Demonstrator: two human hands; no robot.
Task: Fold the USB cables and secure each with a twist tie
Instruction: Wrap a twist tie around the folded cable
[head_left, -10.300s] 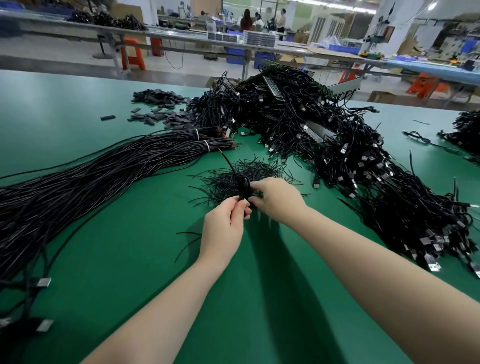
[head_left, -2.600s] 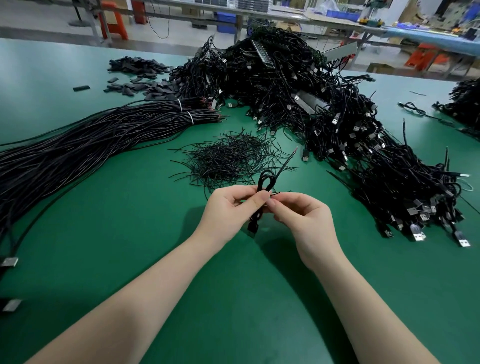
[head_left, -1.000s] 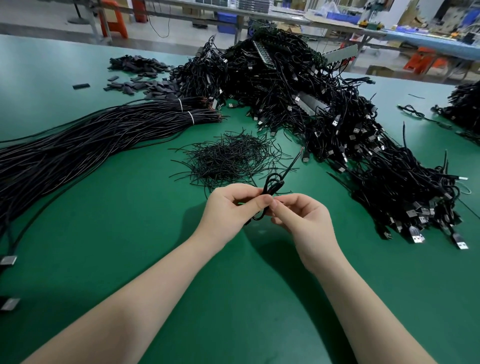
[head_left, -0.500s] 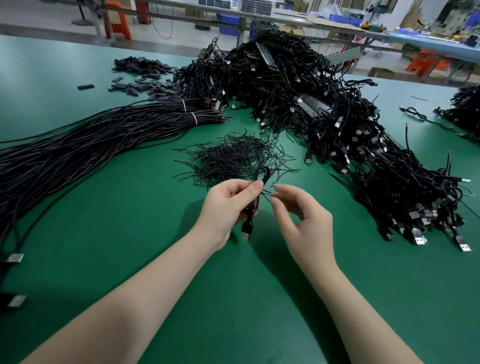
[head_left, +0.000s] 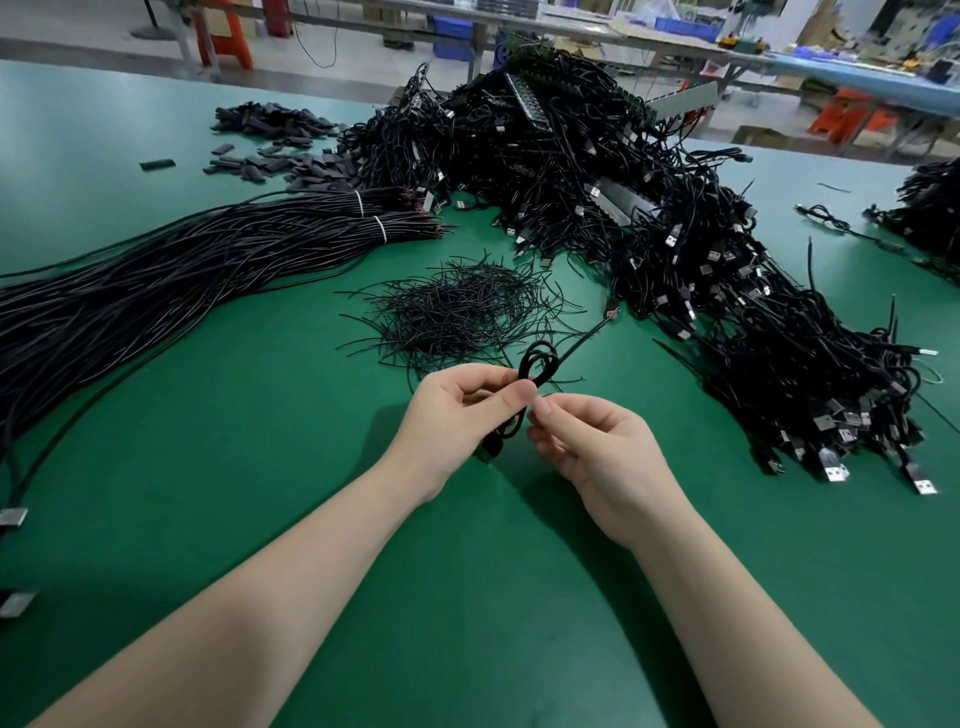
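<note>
Left hand (head_left: 457, 415) grips folded cable (head_left: 535, 366) above table (head_left: 260, 467) | right hand (head_left: 597, 447) curled – fingertips meet cable, pinch unclear | ties (head_left: 457, 306) just beyond | cable heap (head_left: 675, 260) right – bare green near edge

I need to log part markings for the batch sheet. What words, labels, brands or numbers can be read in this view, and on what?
None can be read. The folded cable in the left hand, the USB plugs and the far benches show no legible print; any marking is too small or blurred.
</note>
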